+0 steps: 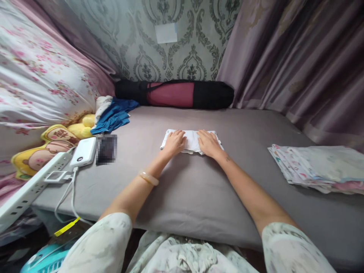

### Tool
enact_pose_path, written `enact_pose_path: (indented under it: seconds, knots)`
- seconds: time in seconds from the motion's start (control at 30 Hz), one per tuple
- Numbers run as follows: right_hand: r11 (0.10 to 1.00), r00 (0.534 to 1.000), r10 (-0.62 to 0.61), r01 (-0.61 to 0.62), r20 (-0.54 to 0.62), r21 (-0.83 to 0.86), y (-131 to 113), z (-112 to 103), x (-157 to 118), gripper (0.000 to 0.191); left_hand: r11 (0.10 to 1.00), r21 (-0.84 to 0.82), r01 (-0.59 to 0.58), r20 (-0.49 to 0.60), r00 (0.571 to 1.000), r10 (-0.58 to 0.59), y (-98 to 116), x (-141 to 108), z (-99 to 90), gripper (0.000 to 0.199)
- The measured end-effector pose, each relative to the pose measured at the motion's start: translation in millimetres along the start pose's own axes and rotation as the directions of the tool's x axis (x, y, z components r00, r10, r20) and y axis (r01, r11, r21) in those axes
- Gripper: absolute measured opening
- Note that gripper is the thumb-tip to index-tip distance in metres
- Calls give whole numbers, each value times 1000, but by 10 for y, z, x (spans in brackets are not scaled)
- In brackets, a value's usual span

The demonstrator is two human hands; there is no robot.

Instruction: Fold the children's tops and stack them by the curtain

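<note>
A folded white cloth (192,141) lies flat on the grey bed sheet (187,189) in the middle of the view. My left hand (175,141) rests on its left part, palm down with the fingers stretched forward. On the right part lies my right hand (209,142), also flat with its fingers extended. Between the two hands the cloth's middle shows, and its near edge looks slightly uneven. What kind of garment or cloth it is cannot be made out. The palms hide parts of it.
At right lies a stack of folded patterned cloths (315,167). To the left are a white power bank (83,151), a power strip (34,185), cables, a blurred dark object (106,149) and blue clothing (113,113). A black and red bag (170,94) lies along the wall.
</note>
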State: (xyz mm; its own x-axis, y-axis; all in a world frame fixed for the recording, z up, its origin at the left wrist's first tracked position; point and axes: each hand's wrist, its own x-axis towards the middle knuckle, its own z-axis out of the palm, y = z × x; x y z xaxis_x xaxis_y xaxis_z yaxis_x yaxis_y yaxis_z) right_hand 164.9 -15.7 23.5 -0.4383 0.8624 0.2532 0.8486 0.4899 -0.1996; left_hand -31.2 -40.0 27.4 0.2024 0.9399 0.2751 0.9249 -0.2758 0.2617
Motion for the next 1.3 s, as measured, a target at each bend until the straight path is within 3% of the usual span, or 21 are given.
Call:
enact_pose_path:
  seconds: [0.13,0.3,0.57,1.1,1.3]
  knots:
    - [998,992,66,-67,107,4,-246,158,193,52,997,34,76,84,993,-79,182,192,249,47]
    - [995,983,86,-92,161,31,-224,258,220,55,992,67,103,165,980,-113,112,220,387,52]
    - [994,984,102,-106,144,20,-182,290,199,54,988,78,136,168,975,-147,88,190,406,54]
    - [943,938,332,-331,100,-34,-54,351,209,57,951,117,285,41,956,-292,-24,141,451,64]
    - [928,923,371,-368,102,-52,24,334,184,58,934,95,344,44,936,-349,-59,127,416,64]
